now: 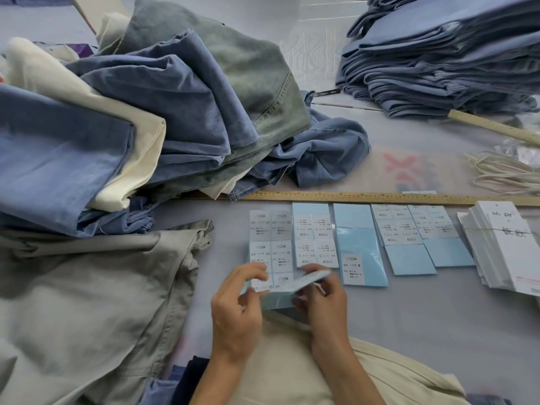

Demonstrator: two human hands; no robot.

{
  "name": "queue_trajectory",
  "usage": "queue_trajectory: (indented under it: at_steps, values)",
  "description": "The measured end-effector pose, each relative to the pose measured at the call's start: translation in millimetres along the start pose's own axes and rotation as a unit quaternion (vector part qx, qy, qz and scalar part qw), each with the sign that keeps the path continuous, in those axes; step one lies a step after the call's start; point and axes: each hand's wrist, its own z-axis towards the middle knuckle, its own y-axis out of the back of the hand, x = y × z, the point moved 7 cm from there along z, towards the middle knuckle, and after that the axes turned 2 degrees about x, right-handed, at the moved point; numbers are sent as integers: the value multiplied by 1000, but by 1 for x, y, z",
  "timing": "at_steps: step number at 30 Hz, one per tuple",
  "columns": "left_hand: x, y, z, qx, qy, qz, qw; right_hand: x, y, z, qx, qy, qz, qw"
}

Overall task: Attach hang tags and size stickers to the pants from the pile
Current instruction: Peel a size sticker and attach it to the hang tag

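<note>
A loose pile of pants (pixel 163 112) is lying at left on the surface (pixel 409 331), apparently still awaiting tags, with grey pants (pixel 87 287) spread nearest the worker. At centre, the left hand (pixel 238 308) is pinching a size sticker (pixel 261 283) while the right hand (pixel 323 302) is gripping a hang tag (pixel 309 280) above the sticker sheets (pixel 359 244). At right, a banded bundle of hang tags (pixel 505 247) and a folded stack of pants (pixel 444 54), possibly finished, suggest much work remaining.
</note>
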Motion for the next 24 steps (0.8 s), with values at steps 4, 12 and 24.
queue_trajectory:
  at_steps: [4,12,24]
  values:
    - [31,27,16,-101,137,-2,985,24,-3,8,62,1,28,998]
    - [50,12,37,38,146,193,969,105,-14,42,111,18,121,986]
    - [57,-23,72,129,122,-31,984,18,20,-41,204,-149,-53,966]
